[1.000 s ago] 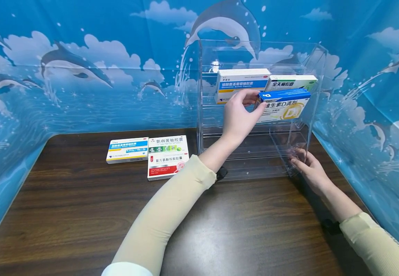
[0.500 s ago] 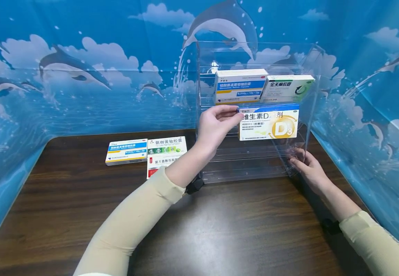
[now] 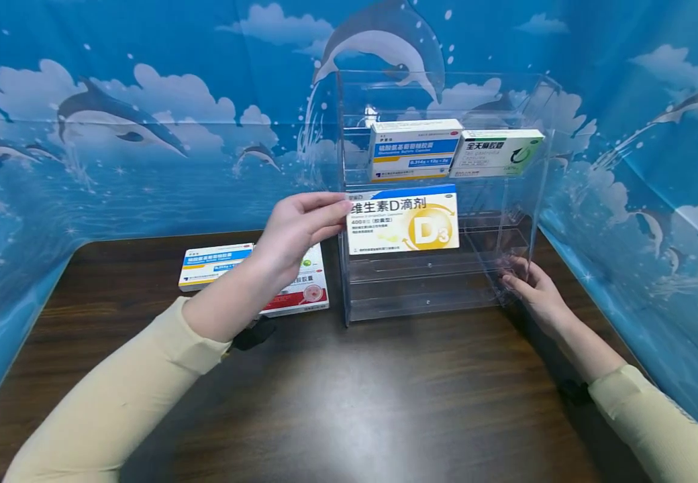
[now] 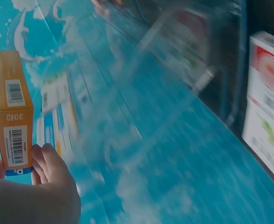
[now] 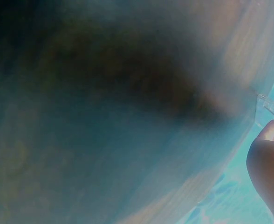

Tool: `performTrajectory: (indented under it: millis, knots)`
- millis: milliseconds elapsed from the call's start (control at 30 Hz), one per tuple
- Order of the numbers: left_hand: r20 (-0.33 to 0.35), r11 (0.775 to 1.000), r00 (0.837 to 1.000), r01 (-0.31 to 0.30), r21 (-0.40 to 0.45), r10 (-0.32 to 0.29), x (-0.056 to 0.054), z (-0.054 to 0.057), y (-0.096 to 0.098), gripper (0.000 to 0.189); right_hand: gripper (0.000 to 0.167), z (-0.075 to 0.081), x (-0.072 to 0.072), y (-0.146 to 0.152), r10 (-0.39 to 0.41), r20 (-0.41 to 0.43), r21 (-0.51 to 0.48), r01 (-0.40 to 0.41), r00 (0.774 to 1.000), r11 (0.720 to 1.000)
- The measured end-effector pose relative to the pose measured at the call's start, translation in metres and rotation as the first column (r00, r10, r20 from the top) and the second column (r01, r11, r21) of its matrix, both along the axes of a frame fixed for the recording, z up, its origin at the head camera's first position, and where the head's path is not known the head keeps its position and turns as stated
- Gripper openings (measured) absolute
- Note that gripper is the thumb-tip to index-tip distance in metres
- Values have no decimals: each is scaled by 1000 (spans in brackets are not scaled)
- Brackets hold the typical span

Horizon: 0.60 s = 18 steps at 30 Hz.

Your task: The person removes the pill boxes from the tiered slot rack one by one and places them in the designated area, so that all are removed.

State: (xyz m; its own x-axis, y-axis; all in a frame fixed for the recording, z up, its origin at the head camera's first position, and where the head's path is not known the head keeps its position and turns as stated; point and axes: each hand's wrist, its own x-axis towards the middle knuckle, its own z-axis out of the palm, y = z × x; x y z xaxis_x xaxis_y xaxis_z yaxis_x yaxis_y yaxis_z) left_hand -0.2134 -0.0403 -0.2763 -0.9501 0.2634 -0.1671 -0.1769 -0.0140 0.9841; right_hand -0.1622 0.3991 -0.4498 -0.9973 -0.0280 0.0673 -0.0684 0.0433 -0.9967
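Note:
My left hand (image 3: 291,231) pinches a white, blue and yellow vitamin D drops box (image 3: 388,225) by its left end, thumb in front. The box is held up before a clear acrylic display rack (image 3: 397,307), below its upper shelf. In the left wrist view the box's orange end (image 4: 14,107) with barcodes faces the camera. At the rack's lower right side, my right hand (image 3: 539,295) grips the clear side panel. A white-blue glucosamine capsule box (image 3: 414,151) and a white-green capsule box (image 3: 496,153) stand side by side on the upper shelf.
Left of the rack, another white-blue glucosamine box (image 3: 207,265) lies flat on the dark wooden table (image 3: 349,402). Beside it lies a red-white medicine box (image 3: 309,292), partly hidden by my left hand. A blue dolphin-print curtain (image 3: 156,181) encloses the back and sides.
My left hand has brought the vitamin D box down from the upper shelf's right side and then leftward across the rack's front. My right hand stays on the side panel.

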Motion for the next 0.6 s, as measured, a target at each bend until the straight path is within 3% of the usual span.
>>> performTrajectory:
  millis: [233, 433, 500, 600]
  knots:
    - [110, 1000, 994, -22, -10, 23, 4, 6, -61, 62, 29, -1, -1, 0, 11, -8, -5, -11, 1000, 1000]
    - [193, 998, 980, -54, 30, 47, 0, -9, -114, 80, 30, -1, -2, 0, 24, -32, -26, -25, 999, 999]
    - [225, 995, 973, -74, 72, 56, -1, -17, -131, 68, 31, -1, -2, 0, 25, -33, -34, -26, 999, 999]
    - [253, 989, 966, -92, 119, 60, 0, -28, -154, 31, 31, -1, -2, 1, 22, -19, -22, -23, 1000, 999]
